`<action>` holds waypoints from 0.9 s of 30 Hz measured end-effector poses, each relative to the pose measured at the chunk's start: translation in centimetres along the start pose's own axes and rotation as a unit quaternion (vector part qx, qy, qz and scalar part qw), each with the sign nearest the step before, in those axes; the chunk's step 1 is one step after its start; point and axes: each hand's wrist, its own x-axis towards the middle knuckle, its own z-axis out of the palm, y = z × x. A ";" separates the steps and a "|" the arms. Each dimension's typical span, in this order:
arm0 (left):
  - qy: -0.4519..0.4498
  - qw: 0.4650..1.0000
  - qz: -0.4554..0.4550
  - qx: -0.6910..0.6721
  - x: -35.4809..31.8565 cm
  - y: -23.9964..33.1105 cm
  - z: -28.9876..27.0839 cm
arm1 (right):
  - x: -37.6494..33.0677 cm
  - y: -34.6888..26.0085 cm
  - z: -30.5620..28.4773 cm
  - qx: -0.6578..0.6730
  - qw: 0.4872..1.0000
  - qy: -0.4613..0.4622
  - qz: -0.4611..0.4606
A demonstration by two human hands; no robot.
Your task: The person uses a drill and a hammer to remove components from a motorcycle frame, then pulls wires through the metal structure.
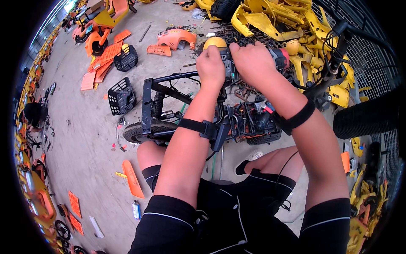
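Note:
Both my hands are up over the far side of a stripped scooter frame with black tubes and bare wiring. My right hand is wrapped around a cordless power drill, whose red and black end sticks out past the knuckles. Close beside it, my left hand is curled against the grey-black body between the two hands; its fingertips are hidden. The tool's working end cannot be made out. Below the hands lies an open bay of cables, and the frame's wheel is near my knee.
Yellow body panels are heaped at the far right, beside dark metal scraps. Black baskets and orange panels lie on the floor to the left. A spray can and an orange strip are near my left leg.

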 end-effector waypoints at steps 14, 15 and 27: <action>-0.045 0.977 0.208 0.007 -2.0 -1.5 -1.9 | -4.9 -2.1 -1.3 0.016 0.993 0.111 0.046; -0.086 0.968 0.234 -0.010 -4.0 -0.1 -2.8 | -7.3 -2.4 -1.4 0.028 0.988 0.145 0.041; -0.155 0.925 0.279 0.204 -13.7 1.3 -11.6 | -28.7 -11.0 12.3 0.392 0.792 -0.283 0.373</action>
